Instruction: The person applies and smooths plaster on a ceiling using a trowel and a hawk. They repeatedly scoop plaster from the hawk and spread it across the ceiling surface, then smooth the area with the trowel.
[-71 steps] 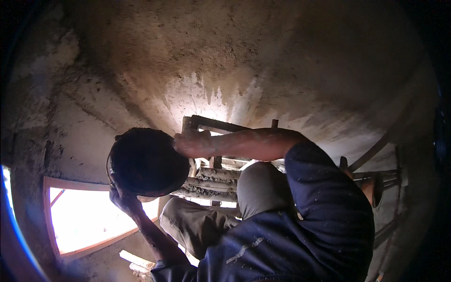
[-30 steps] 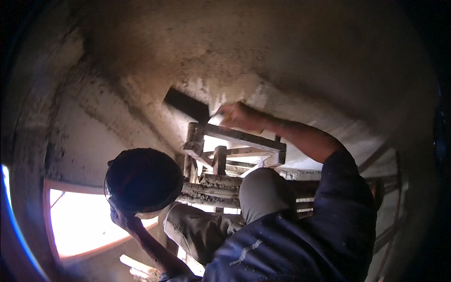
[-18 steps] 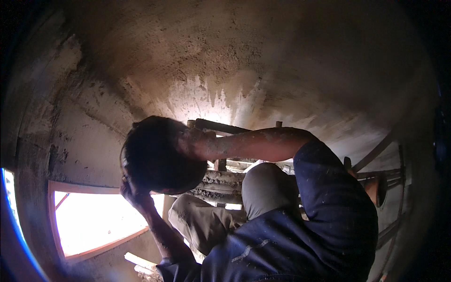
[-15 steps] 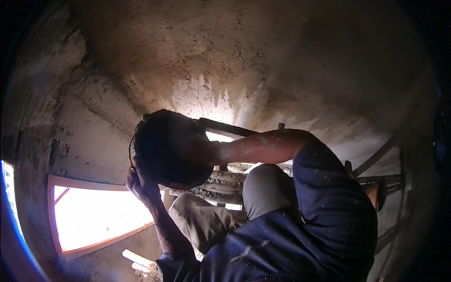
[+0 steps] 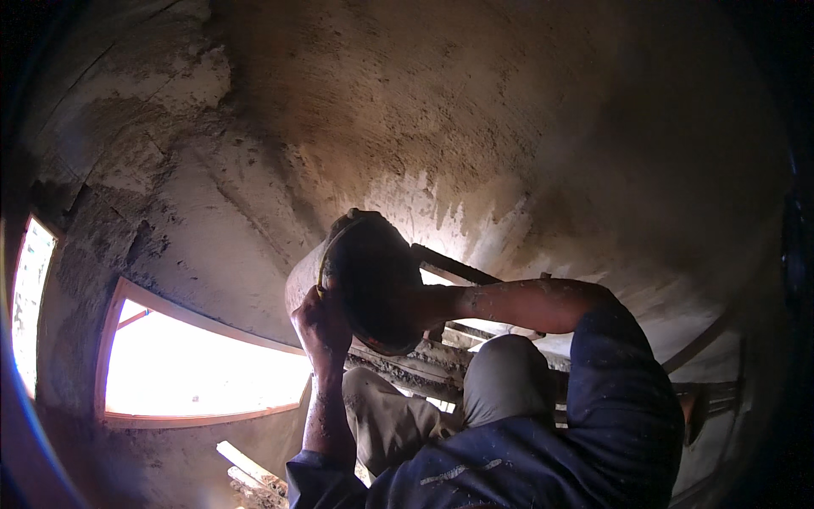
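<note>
Above our bent, grey-trousered knees (image 5: 507, 382), we hold a dark, round bucket (image 5: 373, 276) tilted, its mouth toward us.
Our left hand (image 5: 324, 327) has its fingers clamped on the bucket's rim beside a thin yellowish handle (image 5: 321, 267); our right hand (image 5: 426, 308) reaches into the shadowed mouth, where we cannot tell whether its fingers are apart or together. Behind, the bucket and our right forearm (image 5: 534, 304) partly block rough, mud-caked logs (image 5: 432, 360) and a dark, straight timber bar (image 5: 458, 265). To the left, a bright window opening (image 5: 203, 365) sits in an orange-brown frame, with pale, split wood pieces (image 5: 246, 465) below. Rough, brown-and-grey plaster (image 5: 475, 102) curves overhead.
</note>
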{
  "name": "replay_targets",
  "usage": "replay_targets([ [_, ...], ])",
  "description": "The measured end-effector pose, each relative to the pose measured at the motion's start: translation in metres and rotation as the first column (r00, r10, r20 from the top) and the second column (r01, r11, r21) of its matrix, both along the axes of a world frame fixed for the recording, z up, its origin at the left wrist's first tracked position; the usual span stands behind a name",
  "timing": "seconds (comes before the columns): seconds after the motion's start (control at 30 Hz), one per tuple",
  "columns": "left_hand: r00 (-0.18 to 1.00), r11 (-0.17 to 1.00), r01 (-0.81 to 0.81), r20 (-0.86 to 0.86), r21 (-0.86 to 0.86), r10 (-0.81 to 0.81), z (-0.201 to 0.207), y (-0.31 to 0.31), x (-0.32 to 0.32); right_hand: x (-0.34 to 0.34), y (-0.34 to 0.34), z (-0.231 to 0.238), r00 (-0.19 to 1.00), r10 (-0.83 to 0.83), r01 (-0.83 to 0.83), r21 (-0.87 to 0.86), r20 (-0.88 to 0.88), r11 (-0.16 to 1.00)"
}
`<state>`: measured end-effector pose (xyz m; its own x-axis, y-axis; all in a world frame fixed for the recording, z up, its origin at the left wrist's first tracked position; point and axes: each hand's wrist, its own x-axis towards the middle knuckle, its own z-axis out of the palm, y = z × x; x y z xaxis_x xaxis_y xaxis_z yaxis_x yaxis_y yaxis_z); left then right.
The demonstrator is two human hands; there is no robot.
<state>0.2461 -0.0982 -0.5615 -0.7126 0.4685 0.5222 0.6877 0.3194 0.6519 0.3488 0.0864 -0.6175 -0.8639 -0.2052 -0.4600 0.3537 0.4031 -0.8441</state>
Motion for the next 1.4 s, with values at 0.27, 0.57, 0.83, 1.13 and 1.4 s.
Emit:
replay_targets([
  [0.27, 0.947, 0.979, 0.002, 0.314, 0.202, -0.066, 0.004, -0.011, -0.009, 0.017, 0.0, 0.012, 0.99, -0.11, 0.136, -0.371, 0.089, 0.919],
  [0.57, 0.875, 0.949, -0.134, 0.484, 0.284, -0.022, -0.018, -0.024, -0.029, 0.046, 0.025, 0.047, 0.956, -0.208, 0.282, 0.452, -0.208, 0.846],
  [0.83, 0.862, 0.904, -0.126, 0.496, 0.408, -0.104, -0.026, -0.03, -0.035, 0.083, 0.029, 0.126, 0.988, -0.084, 0.13, 0.41, -0.127, 0.903],
  [1.13, 0.953, 0.94, -0.072, 0.301, 0.335, -0.034, -0.026, -0.016, -0.037, 0.193, 0.165, 0.068, 0.476, -0.867, 0.879, 0.093, -0.149, 0.467],
  [1.4, 0.979, 0.981, -0.002, 0.202, 0.196, -0.039, -0.003, -0.015, -0.04, 0.123, 0.057, 0.087, 0.834, -0.416, 0.546, 0.427, -0.363, 0.721],
])
